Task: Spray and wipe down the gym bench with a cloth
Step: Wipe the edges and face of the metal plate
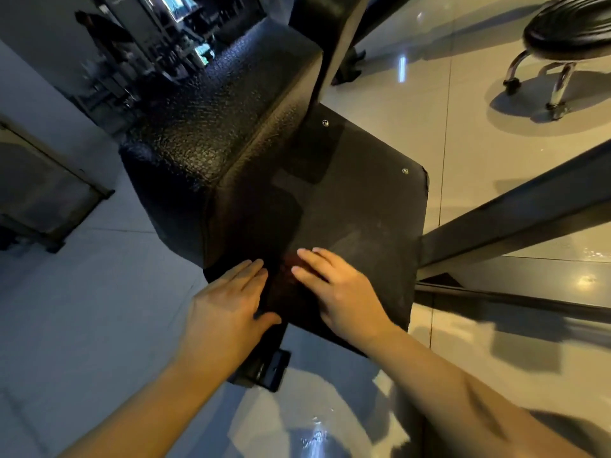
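The black gym bench fills the middle of the head view: a textured padded cushion (211, 137) on the left and a flat black board (360, 206) with two silver rivets on the right. My left hand (228, 305) lies flat with straight fingers on the cushion's near end. My right hand (340, 289) lies flat on the board beside it, fingers spread. Between the two hands sits a dark patch with a reddish tint (291, 262); I cannot tell if it is a cloth. No spray bottle shows.
A black metal frame beam (515, 213) runs off to the right and a lower bar (496, 299) crosses below it. A round black stool (568, 31) on chrome legs stands at the top right. A dark low cabinet (43, 193) sits at the left on the glossy tile floor (99, 325).
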`<state>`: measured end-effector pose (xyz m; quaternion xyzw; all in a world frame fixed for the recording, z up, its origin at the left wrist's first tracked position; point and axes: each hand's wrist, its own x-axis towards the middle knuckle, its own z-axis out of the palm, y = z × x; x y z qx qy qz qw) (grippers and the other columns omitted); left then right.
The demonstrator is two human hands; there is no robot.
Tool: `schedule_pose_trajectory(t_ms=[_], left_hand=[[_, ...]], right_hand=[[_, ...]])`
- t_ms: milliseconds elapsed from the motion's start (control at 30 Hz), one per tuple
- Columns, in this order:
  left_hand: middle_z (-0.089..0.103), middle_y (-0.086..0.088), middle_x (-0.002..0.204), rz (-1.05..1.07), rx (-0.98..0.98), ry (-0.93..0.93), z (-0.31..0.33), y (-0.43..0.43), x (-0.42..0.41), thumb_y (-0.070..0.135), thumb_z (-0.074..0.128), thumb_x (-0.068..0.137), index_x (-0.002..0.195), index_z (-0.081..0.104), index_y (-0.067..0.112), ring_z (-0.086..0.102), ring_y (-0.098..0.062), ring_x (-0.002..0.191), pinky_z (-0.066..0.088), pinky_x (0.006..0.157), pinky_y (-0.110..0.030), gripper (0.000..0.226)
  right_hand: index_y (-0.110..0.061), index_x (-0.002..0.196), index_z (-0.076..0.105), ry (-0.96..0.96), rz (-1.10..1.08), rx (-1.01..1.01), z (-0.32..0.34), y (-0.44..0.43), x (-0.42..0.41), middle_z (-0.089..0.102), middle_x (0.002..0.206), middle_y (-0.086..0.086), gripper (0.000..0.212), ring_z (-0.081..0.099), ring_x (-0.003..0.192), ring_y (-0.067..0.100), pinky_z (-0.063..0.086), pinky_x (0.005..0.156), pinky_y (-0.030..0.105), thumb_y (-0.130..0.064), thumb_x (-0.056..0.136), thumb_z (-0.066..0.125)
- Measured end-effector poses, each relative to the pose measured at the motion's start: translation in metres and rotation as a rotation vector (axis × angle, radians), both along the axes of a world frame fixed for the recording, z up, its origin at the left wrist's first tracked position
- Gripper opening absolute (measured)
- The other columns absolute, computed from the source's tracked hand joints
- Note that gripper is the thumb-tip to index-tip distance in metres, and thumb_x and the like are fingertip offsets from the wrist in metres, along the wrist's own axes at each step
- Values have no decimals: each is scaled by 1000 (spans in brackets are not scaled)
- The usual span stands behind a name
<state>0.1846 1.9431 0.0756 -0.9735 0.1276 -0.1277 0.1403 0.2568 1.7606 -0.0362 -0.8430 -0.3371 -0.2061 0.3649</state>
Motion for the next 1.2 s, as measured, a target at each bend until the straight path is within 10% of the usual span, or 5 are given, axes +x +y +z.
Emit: schedule_pose_trajectory(t_ms=[200,467,667,967,1200], left_hand=[[73,-14,121,-42,-27,-14,-2,-2,-1,33,104,44,113,77,2,73,-29,108,46,98,-43,81],[69,-17,129,-1,-32,-28,-2,3,-4,35,100,52,123,72,-1,72,-31,110,53,94,-40,84],[69,-17,130,-10,-23,-20,-3,2,-5,38,101,52,122,72,0,72,-32,110,45,97,-40,85],[71,-15,127,0,-38,-25,-3,1,-4,32,101,52,121,74,2,72,-31,111,46,98,-39,81],[71,-16,125,-45,-34,-41,-4,2,-4,35,103,48,117,75,0,73,-31,108,48,96,-42,83]], right_hand=[[-14,137,64,451,-501,226,10,-16,56,51,152,3,40,47,138,27,34,118,37,-13,98,57],[-11,134,64,-35,105,-15,17,12,-11,52,149,12,56,48,135,36,38,112,38,-9,79,75],[-15,135,66,400,-438,238,9,-13,67,53,150,4,39,48,137,28,33,116,34,-11,97,58],[-11,133,65,-44,130,-11,11,1,-6,52,150,12,48,49,135,36,42,110,41,-15,87,54],[-18,139,63,416,-432,213,18,-8,63,49,154,2,40,42,142,25,30,119,34,-16,100,56]])
